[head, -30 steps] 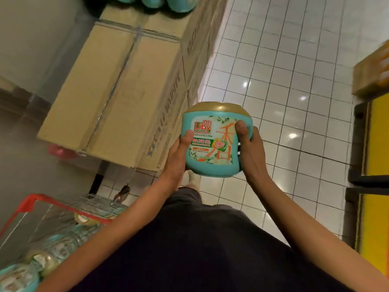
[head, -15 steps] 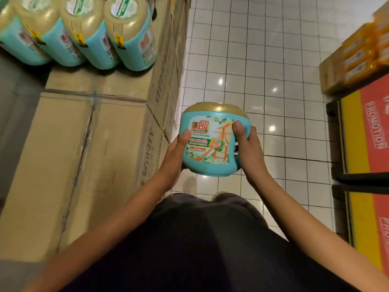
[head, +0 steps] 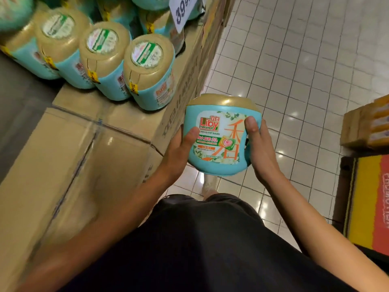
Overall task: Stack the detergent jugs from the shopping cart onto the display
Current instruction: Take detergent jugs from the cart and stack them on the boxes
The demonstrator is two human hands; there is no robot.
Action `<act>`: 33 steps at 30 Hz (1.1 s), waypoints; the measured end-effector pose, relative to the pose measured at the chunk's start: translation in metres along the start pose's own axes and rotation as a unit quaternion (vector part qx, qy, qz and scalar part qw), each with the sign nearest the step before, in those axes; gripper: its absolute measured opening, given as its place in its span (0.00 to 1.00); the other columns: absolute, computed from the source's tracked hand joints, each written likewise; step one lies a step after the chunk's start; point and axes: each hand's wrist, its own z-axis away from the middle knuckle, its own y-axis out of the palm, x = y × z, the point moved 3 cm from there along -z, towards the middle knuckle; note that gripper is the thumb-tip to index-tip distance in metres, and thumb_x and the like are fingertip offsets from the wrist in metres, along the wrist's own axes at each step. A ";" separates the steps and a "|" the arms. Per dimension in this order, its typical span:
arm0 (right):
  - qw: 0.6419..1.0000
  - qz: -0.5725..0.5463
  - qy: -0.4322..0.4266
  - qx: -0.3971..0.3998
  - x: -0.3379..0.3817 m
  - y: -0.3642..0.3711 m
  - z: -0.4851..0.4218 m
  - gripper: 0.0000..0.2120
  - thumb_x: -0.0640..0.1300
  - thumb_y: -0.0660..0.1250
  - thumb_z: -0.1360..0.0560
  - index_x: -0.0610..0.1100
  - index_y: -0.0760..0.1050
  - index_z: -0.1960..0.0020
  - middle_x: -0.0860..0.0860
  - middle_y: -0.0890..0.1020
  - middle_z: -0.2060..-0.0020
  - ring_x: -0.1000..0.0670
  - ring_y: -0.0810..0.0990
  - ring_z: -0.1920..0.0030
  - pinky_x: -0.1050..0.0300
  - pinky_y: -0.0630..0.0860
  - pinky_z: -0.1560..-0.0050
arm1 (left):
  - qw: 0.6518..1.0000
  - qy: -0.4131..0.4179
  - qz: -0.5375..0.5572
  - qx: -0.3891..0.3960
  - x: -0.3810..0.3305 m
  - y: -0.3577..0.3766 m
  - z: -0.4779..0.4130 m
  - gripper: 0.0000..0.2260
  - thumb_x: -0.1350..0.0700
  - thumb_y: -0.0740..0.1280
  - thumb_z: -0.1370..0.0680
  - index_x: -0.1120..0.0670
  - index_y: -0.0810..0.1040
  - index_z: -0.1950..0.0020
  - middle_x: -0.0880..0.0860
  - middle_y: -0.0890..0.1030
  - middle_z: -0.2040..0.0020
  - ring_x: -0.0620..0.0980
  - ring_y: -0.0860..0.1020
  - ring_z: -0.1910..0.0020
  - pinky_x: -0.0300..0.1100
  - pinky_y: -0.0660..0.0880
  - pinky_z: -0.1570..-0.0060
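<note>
I hold a teal detergent jug (head: pixel 219 142) with a gold lid and a "Liby" label in front of my waist, above the tiled floor. My left hand (head: pixel 180 150) grips its left side with the thumb across the label. My right hand (head: pixel 260 148) grips its right side, thumb on the front. The display (head: pixel 84 154) is a stack of cardboard boxes at my left. Several matching jugs (head: pixel 147 70) stand in a row on the boxes at the upper left. The shopping cart is out of view.
A white price sign (head: pixel 183 11) reading 39 hangs above the jugs. White tiled floor (head: pixel 305 70) stretches ahead and right. A yellow and red promotion stand (head: pixel 370 203) and orange boxes (head: pixel 372 125) sit at the right edge.
My view has swung from the cart toward the display: the cart left the frame and the row of jugs came into view at upper left. Both hands keep holding the jug.
</note>
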 end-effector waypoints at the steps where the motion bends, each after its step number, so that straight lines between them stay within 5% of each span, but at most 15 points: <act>1: 1.000 0.002 -0.008 0.029 0.009 0.000 -0.016 0.48 0.84 0.61 0.33 0.44 0.71 0.33 0.51 0.87 0.46 0.49 0.88 0.47 0.51 0.86 0.49 | 1.000 0.015 0.009 -0.020 -0.008 0.000 -0.006 0.33 0.36 0.65 0.22 0.55 0.73 0.24 0.55 0.84 0.34 0.55 0.85 0.38 0.45 0.84 0.48; 4: 0.992 0.020 -0.028 0.118 0.038 0.008 -0.060 0.49 0.83 0.61 0.32 0.41 0.71 0.33 0.49 0.86 0.45 0.45 0.87 0.44 0.42 0.84 0.42 | 0.993 0.063 0.046 -0.088 -0.029 -0.001 -0.015 0.31 0.34 0.70 0.22 0.52 0.74 0.26 0.55 0.84 0.33 0.57 0.84 0.36 0.52 0.83 0.41; 7: 0.977 0.056 -0.060 0.196 0.068 0.024 -0.092 0.46 0.82 0.60 0.30 0.45 0.72 0.33 0.51 0.86 0.47 0.47 0.87 0.45 0.46 0.85 0.43 | 0.979 0.109 0.071 -0.159 -0.048 -0.002 -0.013 0.27 0.34 0.70 0.22 0.47 0.77 0.28 0.55 0.84 0.33 0.57 0.83 0.35 0.51 0.83 0.41; 10: 0.954 0.081 -0.090 0.272 0.098 0.049 -0.114 0.44 0.83 0.59 0.31 0.47 0.73 0.33 0.54 0.86 0.47 0.50 0.87 0.45 0.51 0.85 0.46 | 0.955 0.122 0.110 -0.247 -0.062 -0.008 -0.007 0.38 0.30 0.71 0.26 0.55 0.73 0.26 0.56 0.84 0.33 0.56 0.83 0.35 0.52 0.82 0.39; 16: 0.901 0.099 -0.146 0.396 0.142 0.115 -0.130 0.38 0.75 0.59 0.24 0.47 0.72 0.29 0.49 0.85 0.41 0.46 0.85 0.39 0.35 0.80 0.36 | 0.917 0.147 0.138 -0.345 -0.079 -0.038 0.013 0.43 0.28 0.71 0.27 0.60 0.72 0.25 0.53 0.86 0.36 0.53 0.85 0.38 0.43 0.82 0.44; 20: 0.894 0.091 -0.160 0.408 0.163 0.154 -0.131 0.36 0.76 0.61 0.25 0.49 0.73 0.31 0.48 0.83 0.40 0.47 0.83 0.38 0.36 0.78 0.33 | 0.927 0.147 0.126 -0.322 -0.090 -0.074 0.019 0.46 0.32 0.75 0.29 0.61 0.66 0.23 0.46 0.86 0.37 0.48 0.85 0.39 0.39 0.82 0.45; 24: 0.889 0.086 -0.188 0.409 0.184 0.187 -0.136 0.42 0.82 0.61 0.29 0.48 0.74 0.34 0.46 0.85 0.44 0.43 0.85 0.41 0.32 0.78 0.36 | 0.948 0.146 0.064 -0.276 -0.106 -0.111 0.018 0.46 0.35 0.83 0.37 0.49 0.65 0.27 0.39 0.84 0.37 0.44 0.84 0.37 0.37 0.81 0.44; 27: 0.883 0.081 -0.204 0.415 0.196 0.207 -0.141 0.37 0.81 0.61 0.28 0.53 0.72 0.34 0.49 0.85 0.44 0.44 0.85 0.40 0.31 0.78 0.36 | 0.948 0.153 0.031 -0.276 -0.119 -0.140 0.011 0.46 0.43 0.85 0.37 0.49 0.64 0.27 0.44 0.84 0.35 0.45 0.83 0.35 0.38 0.81 0.43; 29: 0.882 0.072 -0.217 0.413 0.206 0.220 -0.144 0.35 0.79 0.61 0.27 0.54 0.71 0.32 0.53 0.85 0.43 0.49 0.84 0.39 0.38 0.79 0.36 | 0.947 0.156 0.011 -0.280 -0.127 -0.162 0.006 0.43 0.49 0.83 0.36 0.46 0.65 0.26 0.44 0.83 0.34 0.45 0.82 0.35 0.38 0.81 0.42; 33: 0.877 0.048 -0.267 0.397 0.230 0.249 -0.150 0.31 0.69 0.60 0.21 0.49 0.69 0.28 0.65 0.83 0.42 0.63 0.81 0.39 0.70 0.75 0.44 | 0.939 0.167 -0.034 -0.300 -0.143 -0.195 -0.004 0.44 0.46 0.86 0.37 0.36 0.66 0.28 0.36 0.82 0.35 0.40 0.81 0.34 0.35 0.80 0.43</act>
